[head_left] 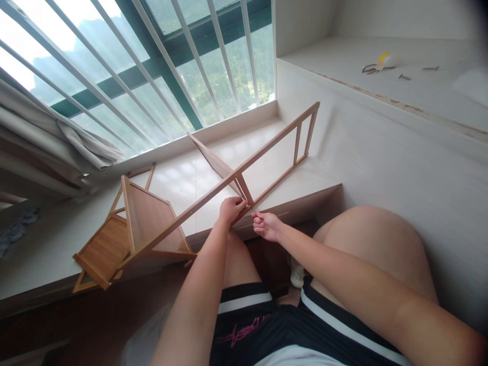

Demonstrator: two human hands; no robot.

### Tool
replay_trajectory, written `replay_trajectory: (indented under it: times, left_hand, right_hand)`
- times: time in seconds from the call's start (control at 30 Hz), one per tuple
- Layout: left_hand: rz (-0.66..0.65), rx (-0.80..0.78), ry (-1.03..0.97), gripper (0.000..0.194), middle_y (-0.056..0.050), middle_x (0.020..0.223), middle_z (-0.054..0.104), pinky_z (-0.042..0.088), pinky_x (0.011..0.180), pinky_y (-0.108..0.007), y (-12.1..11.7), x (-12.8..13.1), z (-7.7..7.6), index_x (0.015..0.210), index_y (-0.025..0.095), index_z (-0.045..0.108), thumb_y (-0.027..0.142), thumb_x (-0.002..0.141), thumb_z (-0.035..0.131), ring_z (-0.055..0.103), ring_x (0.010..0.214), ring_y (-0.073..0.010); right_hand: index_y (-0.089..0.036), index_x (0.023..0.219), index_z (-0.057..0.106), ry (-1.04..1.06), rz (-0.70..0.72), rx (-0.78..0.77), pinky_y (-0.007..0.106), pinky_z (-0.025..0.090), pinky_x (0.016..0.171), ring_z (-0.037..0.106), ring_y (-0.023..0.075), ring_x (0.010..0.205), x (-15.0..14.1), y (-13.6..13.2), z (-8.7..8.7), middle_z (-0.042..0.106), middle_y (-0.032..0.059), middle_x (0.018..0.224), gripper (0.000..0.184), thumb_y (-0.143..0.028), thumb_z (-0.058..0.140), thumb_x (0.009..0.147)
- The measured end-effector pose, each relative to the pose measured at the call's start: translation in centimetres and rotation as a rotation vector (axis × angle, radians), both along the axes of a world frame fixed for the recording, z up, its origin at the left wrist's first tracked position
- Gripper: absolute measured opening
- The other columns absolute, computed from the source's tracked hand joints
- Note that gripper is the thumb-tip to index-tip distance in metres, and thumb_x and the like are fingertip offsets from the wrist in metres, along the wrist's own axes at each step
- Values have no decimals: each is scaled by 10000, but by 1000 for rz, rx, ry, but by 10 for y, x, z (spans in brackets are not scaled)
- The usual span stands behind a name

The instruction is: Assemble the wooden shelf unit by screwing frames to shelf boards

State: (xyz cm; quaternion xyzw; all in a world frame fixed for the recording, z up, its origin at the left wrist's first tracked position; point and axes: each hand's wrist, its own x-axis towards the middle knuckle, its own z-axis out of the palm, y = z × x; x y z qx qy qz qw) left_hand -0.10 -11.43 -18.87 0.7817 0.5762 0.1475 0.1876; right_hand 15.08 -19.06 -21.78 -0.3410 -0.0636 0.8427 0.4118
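A light wooden shelf rack [213,194] leans slantwise across the windowsill, with panels set between its long side rails. At a joint on the lower rail, my left hand [231,208] is closed, its thumb and fingertips gripping the wood beside a crosspiece. Just right of that joint, my right hand [267,226] pinches a thin metal tool [252,209] that points at the rail. Its exact kind is too small to make out, and the fingers hide most of it.
A smaller brown wooden stand [104,244] lies at the left on the sill [168,185]. Several screws [404,77] and small metal pieces with a yellow tag [383,61] lie on a ledge at upper right. Barred windows, a grey curtain [57,127] and a white side wall [385,157] surround the sill.
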Motion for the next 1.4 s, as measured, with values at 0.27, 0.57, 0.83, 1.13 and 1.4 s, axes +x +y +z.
replay_trajectory:
  times: [0.27, 0.57, 0.83, 1.13, 1.4]
  left_hand:
    - [-2, 2, 7, 455, -1, 509, 505, 214, 539, -273, 1, 0, -1, 543, 175, 575, 536, 787, 446, 359, 526, -110]
    - [7, -7, 33, 458, -7, 530, 535, 232, 550, -271, 0, 1, 1, 551, 176, 576, 540, 794, 439, 389, 539, -116]
    - [1, -5, 14, 452, 3, 518, 525, 236, 545, -271, 0, 0, -1, 548, 176, 581, 532, 795, 453, 386, 525, -109]
    - [-15, 18, -17, 448, 3, 514, 515, 228, 533, -266, 2, -2, -5, 544, 172, 575, 527, 791, 457, 374, 517, -105]
    - [-16, 7, 18, 466, 5, 530, 525, 236, 545, -270, 2, -2, -4, 569, 173, 602, 547, 798, 444, 384, 527, -107]
  right_hand:
    - [-189, 722, 423, -23, -42, 8, 178, 173, 339, 196, 65, 336, -2, -2, 6, 302, -80, 418, 288, -276, 316, 975]
    - [-194, 736, 445, -444, -129, 181, 183, 196, 309, 275, 69, 273, -11, -10, -5, 459, -49, 370, 269, -392, 423, 917]
    - [-187, 751, 484, -496, -152, 248, 185, 204, 299, 293, 68, 261, -14, -9, -15, 468, -54, 369, 297, -458, 468, 873]
    - [-188, 748, 470, -397, -195, 207, 177, 199, 308, 259, 53, 267, -15, -9, -12, 455, -63, 376, 259, -400, 455, 897]
    - [-177, 727, 502, -561, -161, 230, 194, 189, 289, 286, 70, 243, -14, -9, -9, 465, -50, 350, 288, -413, 459, 887]
